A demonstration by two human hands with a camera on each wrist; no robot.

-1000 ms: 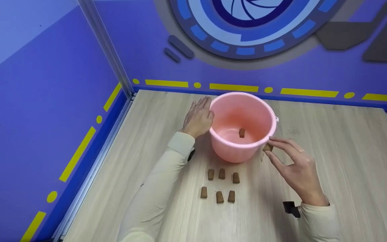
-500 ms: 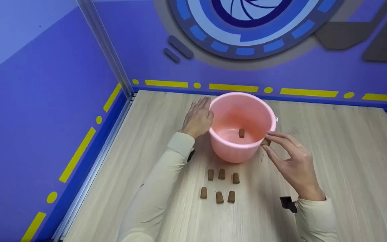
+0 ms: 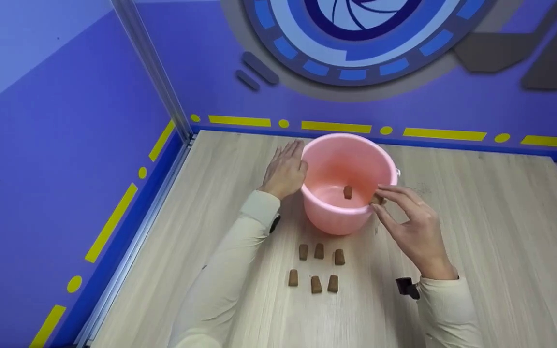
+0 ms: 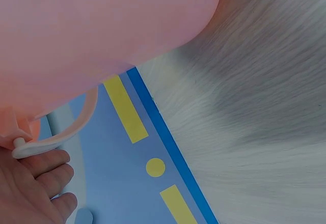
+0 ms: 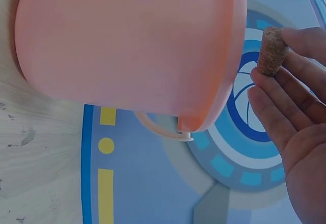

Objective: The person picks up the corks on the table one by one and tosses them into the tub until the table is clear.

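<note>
From my distant post, I see a brown, cork-like piece (image 5: 272, 52) at the fingertips of the right hand (image 3: 416, 220). In the head view, this piece is at the near right part of the rim of the pink bucket (image 3: 339, 223); whether it touches the rim, I cannot tell. The grip there is narrow: the thumb and the fingers pinch the piece between their tips, and the palm stays away from it.

The left hand (image 3: 284, 170) is against the left side of the bucket, with its fingers extended along the rim. In the left wrist view, three of its fingers lie near the handle (image 4: 89, 111), slightly bent. I cannot tell if the thumb also presses the rim from inside.

One similar piece (image 3: 348, 192) is on the bottom of the bucket. On the wooden table (image 3: 501, 241), in front of the bucket, six more pieces (image 3: 319, 251) are arranged in two rows of three, apart from each other.
</note>
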